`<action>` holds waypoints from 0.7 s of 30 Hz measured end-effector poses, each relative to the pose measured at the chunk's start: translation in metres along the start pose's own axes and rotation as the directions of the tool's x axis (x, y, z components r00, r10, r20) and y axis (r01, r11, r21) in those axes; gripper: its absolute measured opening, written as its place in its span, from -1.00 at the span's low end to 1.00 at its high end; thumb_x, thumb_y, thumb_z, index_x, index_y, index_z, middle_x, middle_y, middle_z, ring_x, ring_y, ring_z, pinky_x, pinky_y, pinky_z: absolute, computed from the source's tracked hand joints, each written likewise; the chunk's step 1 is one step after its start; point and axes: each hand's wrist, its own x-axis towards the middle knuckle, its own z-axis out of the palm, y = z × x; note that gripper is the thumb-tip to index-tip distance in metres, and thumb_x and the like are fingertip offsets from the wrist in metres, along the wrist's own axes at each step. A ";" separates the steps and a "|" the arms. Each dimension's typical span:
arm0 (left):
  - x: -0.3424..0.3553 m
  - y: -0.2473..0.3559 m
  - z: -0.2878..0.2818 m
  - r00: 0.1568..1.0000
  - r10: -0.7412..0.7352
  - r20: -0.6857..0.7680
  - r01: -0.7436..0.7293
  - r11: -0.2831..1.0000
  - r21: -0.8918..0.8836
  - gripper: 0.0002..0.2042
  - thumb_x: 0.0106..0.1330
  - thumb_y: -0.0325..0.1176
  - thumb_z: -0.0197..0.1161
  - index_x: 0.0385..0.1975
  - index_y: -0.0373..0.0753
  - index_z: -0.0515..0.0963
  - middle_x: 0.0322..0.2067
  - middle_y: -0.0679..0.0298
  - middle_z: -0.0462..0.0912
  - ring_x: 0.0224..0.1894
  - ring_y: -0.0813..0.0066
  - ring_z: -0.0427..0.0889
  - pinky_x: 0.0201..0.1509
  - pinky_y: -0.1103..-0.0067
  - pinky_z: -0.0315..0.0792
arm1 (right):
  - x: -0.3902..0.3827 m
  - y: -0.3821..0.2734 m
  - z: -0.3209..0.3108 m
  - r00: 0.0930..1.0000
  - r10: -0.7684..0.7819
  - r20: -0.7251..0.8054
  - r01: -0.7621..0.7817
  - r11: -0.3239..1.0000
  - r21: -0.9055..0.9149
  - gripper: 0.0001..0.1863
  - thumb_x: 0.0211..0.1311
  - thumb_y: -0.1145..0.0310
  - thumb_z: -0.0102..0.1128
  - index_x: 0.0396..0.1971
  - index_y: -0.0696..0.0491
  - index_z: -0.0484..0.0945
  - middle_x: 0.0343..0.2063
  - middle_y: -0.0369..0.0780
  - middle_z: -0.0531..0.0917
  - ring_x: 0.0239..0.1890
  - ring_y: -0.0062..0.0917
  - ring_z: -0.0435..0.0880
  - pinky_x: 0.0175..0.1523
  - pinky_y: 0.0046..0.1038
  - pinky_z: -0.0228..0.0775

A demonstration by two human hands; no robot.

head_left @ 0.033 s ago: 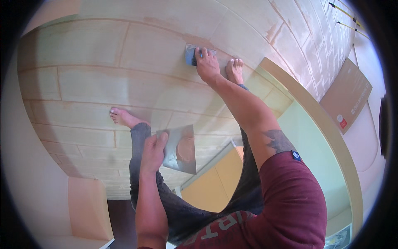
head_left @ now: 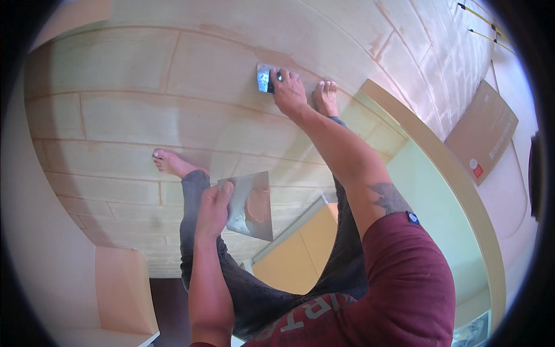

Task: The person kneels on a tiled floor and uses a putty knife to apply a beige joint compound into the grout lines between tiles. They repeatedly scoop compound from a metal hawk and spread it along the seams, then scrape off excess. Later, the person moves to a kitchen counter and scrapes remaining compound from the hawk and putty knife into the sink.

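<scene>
My right hand (head_left: 289, 89) grips a small scraper with a blue-and-black middle and metal blade (head_left: 264, 78), pressed at a joint smeared with tan filler on a pale block-patterned surface (head_left: 127, 115). Nearer my body, my left hand (head_left: 217, 205) holds a wide metal plate (head_left: 245, 225) by its left side, with a patch of tan paste (head_left: 258, 205) on it. My two bare feet (head_left: 167, 162) rest on the patterned surface, one just right of the scraper.
A curved beige ledge (head_left: 433, 159) borders a pale green recess on the right. Beyond it lie a brown cardboard sheet (head_left: 480, 127) and yellow-black poles (head_left: 485, 20). A yellow panel (head_left: 295, 254) shows between my legs; a peach boxed corner (head_left: 124, 289) is at lower left.
My right hand and the scraper have shifted very slightly left, and the blade catches more light. The plate in my left hand is almost unmoved.
</scene>
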 end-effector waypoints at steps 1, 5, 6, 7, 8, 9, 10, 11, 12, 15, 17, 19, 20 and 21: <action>0.000 0.001 0.001 0.997 0.078 0.029 -0.077 0.997 -0.015 -0.50 0.53 0.09 0.20 -0.26 -0.32 0.69 -0.42 0.50 0.59 -0.32 0.74 0.42 -0.25 0.61 0.33 | -0.007 0.001 0.003 0.999 0.013 -0.051 -0.008 0.994 0.113 -0.41 0.27 0.39 0.16 0.33 0.06 0.42 0.14 0.01 0.55 0.16 -0.06 0.56 0.20 -0.10 0.46; 0.001 0.001 0.004 0.991 0.127 0.036 -0.123 0.987 -0.099 -0.51 0.53 0.10 0.20 -0.27 -0.32 0.68 -0.45 0.52 0.57 -0.34 0.75 0.40 -0.27 0.60 0.30 | -0.004 0.016 0.015 0.769 0.626 -0.130 -0.498 0.714 0.493 -0.67 0.33 0.33 0.04 0.02 0.10 0.58 -0.04 0.01 0.65 0.02 -0.07 0.64 0.15 -0.09 0.48; 0.003 0.001 0.003 0.991 0.131 0.042 -0.126 0.986 -0.109 -0.51 0.53 0.10 0.20 -0.28 -0.32 0.68 -0.45 0.52 0.57 -0.35 0.75 0.40 -0.27 0.60 0.30 | 0.006 0.018 0.017 0.759 0.647 -0.080 -0.530 0.684 0.501 -0.67 0.32 0.32 0.05 0.01 0.10 0.59 -0.04 0.00 0.65 0.02 -0.08 0.64 0.14 -0.10 0.48; 0.003 0.000 0.002 0.989 0.138 0.053 -0.134 0.988 -0.077 -0.51 0.53 0.10 0.20 -0.26 -0.32 0.69 -0.44 0.52 0.58 -0.34 0.75 0.40 -0.26 0.61 0.31 | 0.018 0.018 0.019 0.746 0.664 -0.045 -0.555 0.658 0.508 -0.67 0.31 0.31 0.07 0.01 0.09 0.60 -0.05 -0.01 0.65 0.02 -0.09 0.64 0.14 -0.11 0.48; 0.006 -0.001 0.000 0.986 0.158 0.060 -0.155 0.987 -0.050 -0.51 0.53 0.09 0.20 -0.25 -0.31 0.69 -0.43 0.51 0.59 -0.34 0.75 0.41 -0.25 0.61 0.32 | 0.035 0.016 0.017 0.738 0.675 -0.022 -0.569 0.639 0.517 -0.67 0.29 0.31 0.09 0.00 0.09 0.60 -0.06 -0.02 0.66 0.02 -0.11 0.64 0.14 -0.11 0.48; 0.006 -0.002 -0.003 0.987 0.153 0.060 -0.150 0.988 -0.044 -0.51 0.53 0.09 0.20 -0.24 -0.31 0.70 -0.43 0.51 0.60 -0.33 0.75 0.42 -0.24 0.62 0.32 | 0.050 0.006 0.016 0.746 0.666 0.019 -0.583 0.638 0.502 -0.67 0.26 0.32 0.12 -0.02 0.09 0.61 -0.09 -0.04 0.65 0.01 -0.12 0.64 0.13 -0.13 0.49; 0.007 -0.003 -0.005 0.988 0.138 0.072 -0.134 0.990 -0.051 -0.51 0.53 0.09 0.20 -0.24 -0.32 0.70 -0.43 0.51 0.60 -0.33 0.76 0.42 -0.24 0.62 0.33 | 0.061 -0.008 0.015 0.728 0.685 -0.012 -0.562 0.608 0.561 -0.68 0.26 0.32 0.13 -0.03 0.10 0.61 -0.10 -0.03 0.64 0.01 -0.12 0.63 0.13 -0.13 0.49; 0.006 -0.004 -0.008 0.991 0.114 0.076 -0.108 0.991 -0.078 -0.52 0.53 0.08 0.20 -0.24 -0.32 0.70 -0.42 0.51 0.61 -0.33 0.76 0.42 -0.23 0.62 0.33 | 0.073 -0.026 0.010 0.687 0.727 0.022 -0.592 0.542 0.596 -0.69 0.25 0.33 0.14 -0.05 0.11 0.60 -0.10 -0.02 0.63 0.00 -0.11 0.63 0.13 -0.14 0.49; 0.006 -0.006 -0.010 0.991 0.095 0.094 -0.083 0.989 -0.124 -0.52 0.53 0.07 0.21 -0.24 -0.32 0.70 -0.42 0.51 0.61 -0.32 0.76 0.42 -0.23 0.62 0.34 | 0.078 -0.044 0.004 0.727 0.687 -0.021 -0.531 0.581 0.617 -0.70 0.27 0.33 0.13 -0.07 0.12 0.61 -0.10 -0.01 0.63 0.01 -0.10 0.63 0.13 -0.13 0.49; 0.004 -0.006 -0.015 0.986 0.142 0.087 -0.131 0.984 -0.121 -0.53 0.54 0.06 0.21 -0.24 -0.32 0.70 -0.43 0.51 0.61 -0.33 0.75 0.42 -0.24 0.61 0.34 | 0.103 -0.109 -0.024 0.793 0.604 -0.079 -0.429 0.646 0.632 -0.74 0.31 0.34 0.12 -0.12 0.16 0.62 -0.07 0.02 0.61 0.02 -0.06 0.64 0.13 -0.12 0.51; 0.004 -0.005 -0.017 0.990 0.112 0.080 -0.104 0.990 -0.100 -0.53 0.54 0.06 0.21 -0.22 -0.33 0.71 -0.40 0.50 0.62 -0.31 0.74 0.44 -0.23 0.60 0.35 | 0.118 -0.145 -0.042 0.798 0.599 -0.068 -0.420 0.635 0.648 -0.75 0.32 0.36 0.12 -0.14 0.18 0.63 -0.07 0.02 0.62 0.04 -0.04 0.64 0.14 -0.11 0.52; 0.004 -0.003 -0.017 0.990 0.121 0.077 -0.111 0.986 -0.126 -0.53 0.53 0.06 0.22 -0.21 -0.34 0.71 -0.38 0.49 0.63 -0.30 0.73 0.45 -0.22 0.60 0.36 | 0.130 -0.167 -0.056 0.869 0.488 -0.083 -0.332 0.697 0.635 -0.76 0.31 0.38 0.12 -0.15 0.19 0.63 -0.07 0.02 0.62 0.05 -0.04 0.64 0.14 -0.10 0.52; 0.005 -0.002 -0.017 0.988 0.138 0.069 -0.127 0.980 -0.153 -0.53 0.53 0.06 0.22 -0.20 -0.34 0.71 -0.37 0.48 0.63 -0.29 0.73 0.45 -0.22 0.61 0.36 | 0.134 -0.178 -0.061 0.902 0.424 -0.084 -0.283 0.726 0.627 -0.77 0.31 0.39 0.12 -0.16 0.19 0.63 -0.07 0.01 0.62 0.05 -0.04 0.64 0.14 -0.10 0.52; 0.005 -0.002 -0.018 0.983 0.155 0.094 -0.134 0.971 -0.197 -0.53 0.53 0.06 0.22 -0.20 -0.34 0.72 -0.36 0.48 0.64 -0.28 0.73 0.46 -0.21 0.61 0.37 | 0.135 -0.190 -0.063 0.935 0.338 -0.107 -0.203 0.757 0.621 -0.77 0.29 0.41 0.12 -0.14 0.18 0.62 -0.07 0.02 0.62 0.05 -0.04 0.64 0.14 -0.09 0.52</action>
